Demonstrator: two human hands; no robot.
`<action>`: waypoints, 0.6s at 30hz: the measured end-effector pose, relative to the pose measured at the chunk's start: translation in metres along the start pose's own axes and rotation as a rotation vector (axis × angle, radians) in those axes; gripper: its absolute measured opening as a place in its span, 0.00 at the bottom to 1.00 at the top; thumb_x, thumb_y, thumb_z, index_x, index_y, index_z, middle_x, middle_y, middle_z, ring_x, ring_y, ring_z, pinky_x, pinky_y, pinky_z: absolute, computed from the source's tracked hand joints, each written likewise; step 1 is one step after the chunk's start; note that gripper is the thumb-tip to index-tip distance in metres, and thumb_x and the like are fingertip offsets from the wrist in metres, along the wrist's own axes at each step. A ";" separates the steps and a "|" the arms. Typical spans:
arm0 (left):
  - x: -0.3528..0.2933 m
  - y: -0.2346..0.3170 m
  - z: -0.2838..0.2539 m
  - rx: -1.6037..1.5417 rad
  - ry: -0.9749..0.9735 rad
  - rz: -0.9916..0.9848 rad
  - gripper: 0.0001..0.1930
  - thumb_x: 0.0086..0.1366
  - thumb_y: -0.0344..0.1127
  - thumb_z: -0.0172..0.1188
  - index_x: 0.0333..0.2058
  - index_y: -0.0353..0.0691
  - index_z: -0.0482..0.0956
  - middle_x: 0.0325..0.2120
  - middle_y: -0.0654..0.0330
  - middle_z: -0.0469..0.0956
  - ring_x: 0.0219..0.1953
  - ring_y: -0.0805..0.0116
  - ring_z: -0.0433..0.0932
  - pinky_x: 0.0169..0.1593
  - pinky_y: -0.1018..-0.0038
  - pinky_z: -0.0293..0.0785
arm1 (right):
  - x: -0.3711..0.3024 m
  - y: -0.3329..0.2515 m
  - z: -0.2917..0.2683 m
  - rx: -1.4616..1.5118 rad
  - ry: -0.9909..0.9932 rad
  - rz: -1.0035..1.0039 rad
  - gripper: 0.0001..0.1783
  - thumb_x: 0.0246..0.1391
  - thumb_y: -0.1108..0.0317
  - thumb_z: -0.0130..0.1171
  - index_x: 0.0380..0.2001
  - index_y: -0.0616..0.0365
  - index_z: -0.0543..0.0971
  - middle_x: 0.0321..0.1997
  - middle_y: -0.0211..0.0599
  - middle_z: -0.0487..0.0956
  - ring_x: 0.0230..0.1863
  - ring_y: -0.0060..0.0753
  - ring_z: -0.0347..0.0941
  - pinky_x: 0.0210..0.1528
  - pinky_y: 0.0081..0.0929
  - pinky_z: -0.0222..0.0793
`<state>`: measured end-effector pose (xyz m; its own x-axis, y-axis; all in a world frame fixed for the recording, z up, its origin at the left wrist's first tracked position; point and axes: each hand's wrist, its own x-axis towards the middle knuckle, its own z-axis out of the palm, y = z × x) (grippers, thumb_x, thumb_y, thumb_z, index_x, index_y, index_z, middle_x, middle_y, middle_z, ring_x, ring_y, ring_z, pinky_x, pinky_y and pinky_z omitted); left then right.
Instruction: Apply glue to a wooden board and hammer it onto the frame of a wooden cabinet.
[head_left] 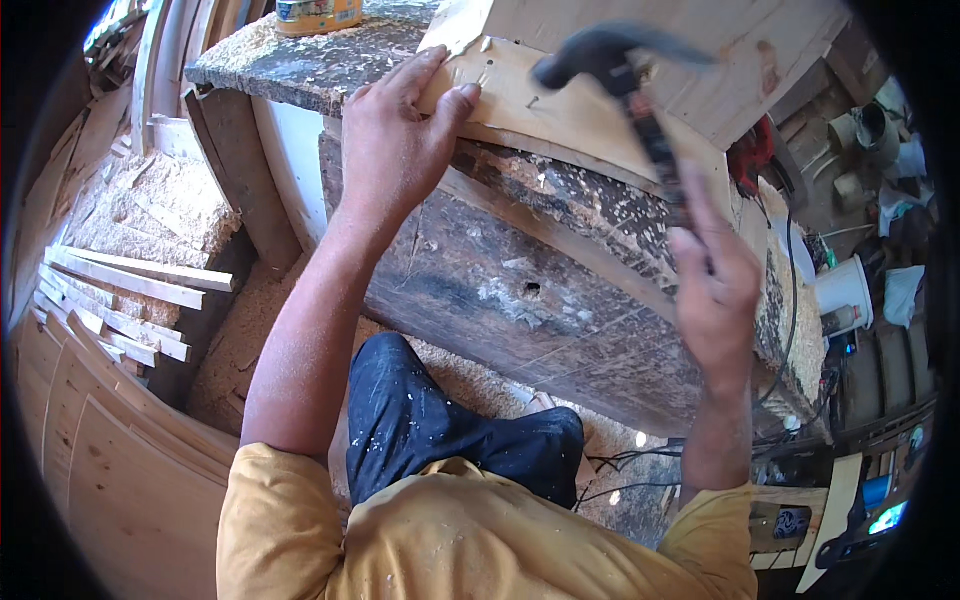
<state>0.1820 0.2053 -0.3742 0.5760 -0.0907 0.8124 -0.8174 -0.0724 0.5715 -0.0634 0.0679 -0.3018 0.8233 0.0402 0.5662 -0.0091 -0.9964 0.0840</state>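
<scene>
My right hand (715, 280) is wrapped round the handle of a claw hammer (600, 65), whose dark head is raised and slightly blurred by motion. Below and left of the hammer head, a nail (533, 102) stands up out of a pale wooden board (580, 125). My left hand (400, 125) lies on the board's left end, thumb and fingers apart and pressing down on it. The undersides of those fingers are hidden. Under the board is a dark, worn workbench (540, 270) strewn with wood shavings.
A wide plywood panel (690, 60) slants up behind the board. On the bench's far left stands a yellow tin (318, 15). Cut wooden strips (130, 285) and sawdust lie at left. A red power tool (750, 155), a black cable (792, 290) and a white bucket (842, 293) are at right.
</scene>
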 end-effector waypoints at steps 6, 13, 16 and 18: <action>-0.002 -0.001 0.001 0.018 -0.017 -0.019 0.21 0.59 0.44 0.58 0.46 0.36 0.77 0.41 0.53 0.79 0.44 0.60 0.78 0.54 0.65 0.62 | -0.005 -0.009 -0.004 0.168 0.206 0.065 0.27 0.54 0.78 0.52 0.60 0.60 0.66 0.52 0.48 0.75 0.37 0.31 0.74 0.44 0.30 0.69; -0.002 -0.001 0.001 0.035 -0.025 -0.025 0.21 0.60 0.45 0.58 0.47 0.38 0.77 0.44 0.53 0.78 0.46 0.62 0.77 0.56 0.66 0.58 | -0.006 -0.005 -0.017 0.393 0.382 0.125 0.27 0.55 0.79 0.50 0.60 0.59 0.66 0.41 0.40 0.78 0.24 0.23 0.66 0.31 0.21 0.66; -0.002 0.000 0.000 0.062 -0.010 -0.007 0.21 0.60 0.45 0.58 0.47 0.38 0.77 0.44 0.54 0.78 0.47 0.62 0.76 0.57 0.66 0.58 | -0.010 0.002 0.003 1.380 0.671 0.202 0.26 0.53 0.81 0.50 0.58 0.63 0.68 0.41 0.42 0.79 0.21 0.25 0.64 0.26 0.24 0.65; -0.004 0.000 0.000 0.046 -0.030 -0.013 0.21 0.60 0.45 0.58 0.47 0.38 0.77 0.44 0.54 0.78 0.48 0.62 0.76 0.57 0.66 0.58 | -0.013 0.007 0.004 0.223 0.148 -0.001 0.30 0.57 0.78 0.47 0.64 0.59 0.57 0.30 0.35 0.74 0.22 0.24 0.63 0.27 0.20 0.64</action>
<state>0.1799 0.2057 -0.3775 0.5872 -0.1189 0.8007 -0.8090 -0.1188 0.5757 -0.0716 0.0600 -0.3120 0.7312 0.0351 0.6812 0.1305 -0.9874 -0.0892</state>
